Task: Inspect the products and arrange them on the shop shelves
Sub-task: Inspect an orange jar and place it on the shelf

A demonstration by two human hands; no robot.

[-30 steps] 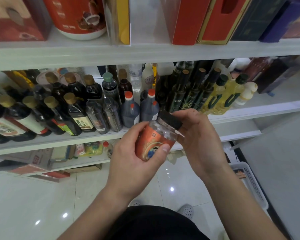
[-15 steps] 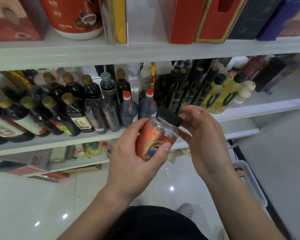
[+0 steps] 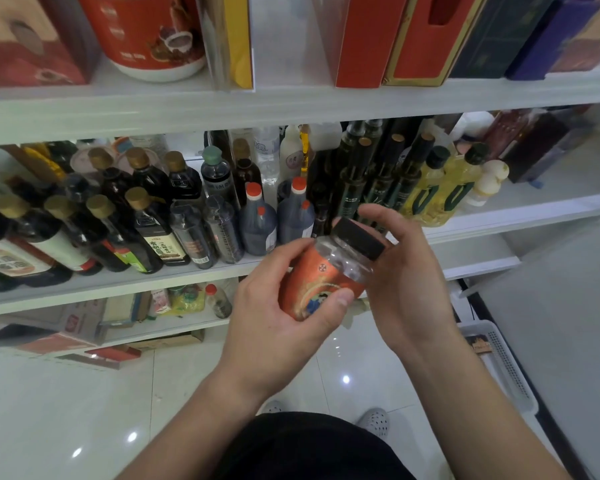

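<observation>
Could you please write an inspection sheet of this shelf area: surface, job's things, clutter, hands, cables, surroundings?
Surface: white middle shelf, packed with bottles.
Job's things: orange-labelled jar with black lid, tilted, held before the shelf.
Clutter: dark sauce bottles, yellow oil bottles; boxes on the shelf above.
Hands: left hand grips the jar's body; right hand curls round the lid end.
Cables: nothing seen.
Surroundings: glossy white floor; white basket lower right.

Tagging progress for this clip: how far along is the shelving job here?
Done: the middle shelf already carries rows of bottles. In hand: the left hand grips an orange-labelled jar by its body, the right hand curls round its black lid, so inspection is under way. Left: the jar is not yet on any shelf; the white basket on the floor may hold more stock.
</observation>
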